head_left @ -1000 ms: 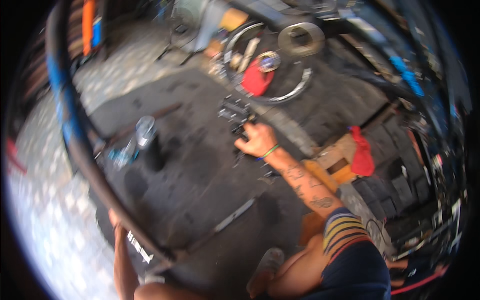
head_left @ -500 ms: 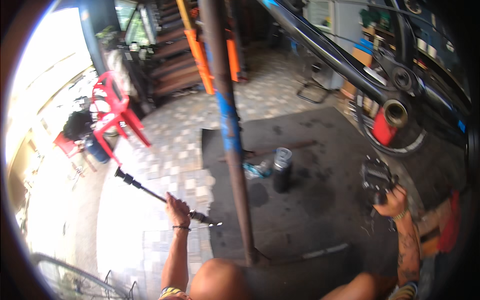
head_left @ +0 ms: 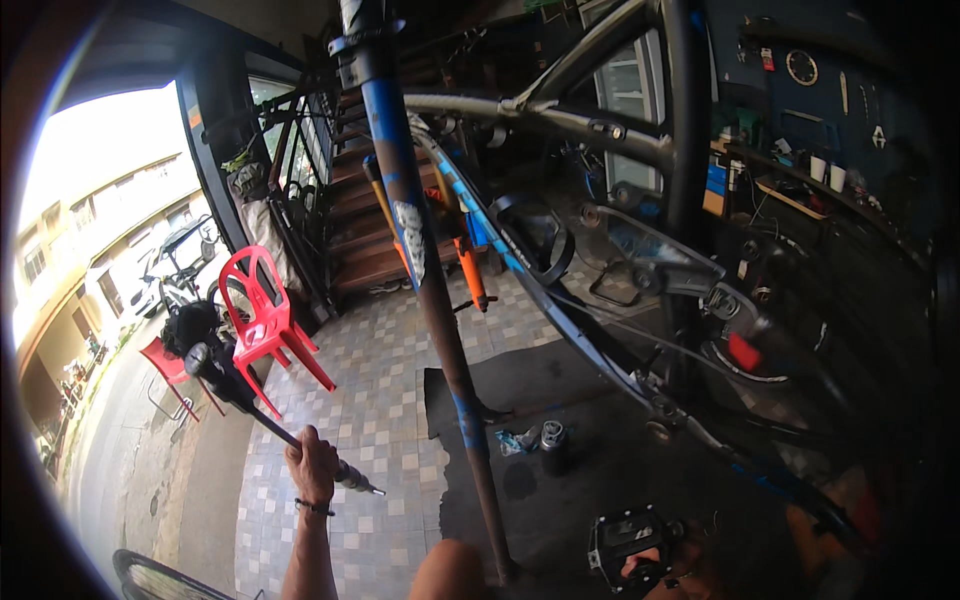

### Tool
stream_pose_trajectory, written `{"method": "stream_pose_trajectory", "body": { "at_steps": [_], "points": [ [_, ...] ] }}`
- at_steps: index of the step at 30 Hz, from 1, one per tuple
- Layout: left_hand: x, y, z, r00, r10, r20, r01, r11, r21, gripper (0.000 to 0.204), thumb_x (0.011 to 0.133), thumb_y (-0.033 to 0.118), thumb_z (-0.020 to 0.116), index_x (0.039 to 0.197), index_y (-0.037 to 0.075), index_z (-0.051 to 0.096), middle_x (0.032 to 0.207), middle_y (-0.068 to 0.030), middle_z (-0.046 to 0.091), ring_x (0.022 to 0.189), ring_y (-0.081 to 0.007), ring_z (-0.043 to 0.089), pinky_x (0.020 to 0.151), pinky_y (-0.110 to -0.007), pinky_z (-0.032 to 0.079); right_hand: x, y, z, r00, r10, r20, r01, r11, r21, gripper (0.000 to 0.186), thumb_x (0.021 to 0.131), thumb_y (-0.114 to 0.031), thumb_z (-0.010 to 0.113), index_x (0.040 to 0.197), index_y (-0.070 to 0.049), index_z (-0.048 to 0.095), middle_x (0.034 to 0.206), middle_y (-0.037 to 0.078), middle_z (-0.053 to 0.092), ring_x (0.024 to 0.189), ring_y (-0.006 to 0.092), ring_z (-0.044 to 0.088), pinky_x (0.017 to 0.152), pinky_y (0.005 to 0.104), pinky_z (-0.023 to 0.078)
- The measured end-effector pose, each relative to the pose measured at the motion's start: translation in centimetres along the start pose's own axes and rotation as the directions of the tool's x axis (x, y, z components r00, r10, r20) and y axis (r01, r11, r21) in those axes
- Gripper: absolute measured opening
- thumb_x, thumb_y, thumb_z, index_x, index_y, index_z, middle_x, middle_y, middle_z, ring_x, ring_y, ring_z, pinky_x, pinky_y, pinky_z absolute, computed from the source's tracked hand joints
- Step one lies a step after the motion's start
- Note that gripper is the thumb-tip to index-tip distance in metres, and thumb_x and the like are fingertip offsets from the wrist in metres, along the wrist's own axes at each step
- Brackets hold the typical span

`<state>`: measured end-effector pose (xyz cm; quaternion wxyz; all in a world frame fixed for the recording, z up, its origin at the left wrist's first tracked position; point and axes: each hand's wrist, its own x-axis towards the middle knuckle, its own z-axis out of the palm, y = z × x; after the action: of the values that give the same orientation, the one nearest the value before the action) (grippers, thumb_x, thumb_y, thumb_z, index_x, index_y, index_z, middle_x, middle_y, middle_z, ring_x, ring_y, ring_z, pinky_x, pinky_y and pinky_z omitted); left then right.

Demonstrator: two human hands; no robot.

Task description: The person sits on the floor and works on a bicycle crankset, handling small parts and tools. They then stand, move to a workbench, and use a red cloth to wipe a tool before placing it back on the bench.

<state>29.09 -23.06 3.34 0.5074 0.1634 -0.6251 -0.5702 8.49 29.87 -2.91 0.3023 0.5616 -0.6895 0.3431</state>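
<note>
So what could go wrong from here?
1. The long dark rod is held one-handed in the left grip and juts out at both ends; a careless swing might knock the stand post.
2. The right grip is on a studded black pedal; its studs could scratch the fingers, or the bike frame if they touch.
3. The dark can standing on the mat could get kicked over.

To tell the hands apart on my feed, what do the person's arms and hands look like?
The left hand is gloveless, with a dark, beaded-looking bracelet around its wrist; no sleeve covers the visible forearm. The right hand also looks gloveless, but is partly hidden and dim, so further detail is unclear.
</note>
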Motion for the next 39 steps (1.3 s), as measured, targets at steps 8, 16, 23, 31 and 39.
{"method": "stream_pose_trajectory", "body": {
  "at_steps": [8, 16, 23, 31, 39],
  "points": [
    [-7.9, 3.3, -0.9, 0.851, -0.492, -0.183, 0.471, 0.562, 0.68, 0.052, 0.104, 0.045, 0.059, 0.064, 0.013, 0.048, 0.055, 0.0043, 0.047, 0.048, -0.0088, 0.042, 0.044, -0.032, 0.03, 11.2, -13.3, -11.4, 0.959, 0.28, 0.054, -0.282, 0.902, 0.327, 0.034, 0.08, -0.036, 0.08, 0.11, -0.023, 0.07, 0.087, -0.002, 0.07, 0.071, 0.0244, 0.07, 0.069, 0.0391, 0.055],
    [-19.5, 11.9, 8.4, 0.471, -0.878, -0.081, 0.358, 0.106, 0.928, 0.056, 0.101, 0.052, 0.058, 0.066, 0.008, 0.057, 0.06, -0.0014, 0.056, 0.056, -0.0164, 0.054, 0.052, -0.038, 0.041, 18.8, -20.4, -33.6, 0.832, 0.525, 0.178, -0.554, 0.79, 0.26, 0.051, 0.078, -0.046, 0.08, 0.122, -0.023, 0.068, 0.104, 0.008, 0.071, 0.079, 0.0349, 0.071, 0.066, 0.0449, 0.057],
    [-24.7, 17.2, 6.3, 0.293, -0.943, -0.156, 0.157, -0.114, 0.981, 0.068, 0.096, 0.063, 0.058, 0.062, 0.005, 0.057, 0.057, -0.0058, 0.057, 0.058, -0.0231, 0.058, 0.056, -0.045, 0.044, 18.1, -24.6, -46.2, 0.708, 0.704, -0.058, -0.701, 0.69, -0.181, 0.045, 0.059, -0.047, 0.084, 0.098, -0.026, 0.074, 0.091, 0.002, 0.07, 0.074, 0.0302, 0.068, 0.061, 0.0431, 0.053],
    [-25.2, 17.4, 9.3, 0.046, -0.829, 0.557, -0.779, 0.319, 0.539, 0.042, 0.098, 0.04, 0.058, 0.132, 0.015, 0.056, 0.083, -0.0235, 0.072, 0.074, -0.0423, 0.072, 0.058, -0.051, 0.055, 15.2, -29.7, -56.6, 0.608, 0.623, -0.491, -0.794, 0.472, -0.384, 0.042, 0.05, -0.033, 0.088, 0.088, -0.019, 0.075, 0.086, 0.005, 0.072, 0.079, 0.0324, 0.071, 0.071, 0.0414, 0.056],
    [-34.5, 24.6, 17.0, 0.538, -0.842, -0.032, -0.171, -0.146, 0.974, 0.06, 0.084, 0.061, 0.071, 0.091, 0.002, 0.076, 0.095, -0.0232, 0.075, 0.078, -0.044, 0.072, 0.077, -0.055, 0.055, 7.6, -29.8, -70.3, 0.654, 0.485, -0.58, -0.752, 0.496, -0.434, 0.041, 0.061, -0.029, 0.09, 0.095, -0.014, 0.074, 0.09, 0.007, 0.075, 0.077, 0.0278, 0.074, 0.067, 0.0388, 0.057]
  ]
}}
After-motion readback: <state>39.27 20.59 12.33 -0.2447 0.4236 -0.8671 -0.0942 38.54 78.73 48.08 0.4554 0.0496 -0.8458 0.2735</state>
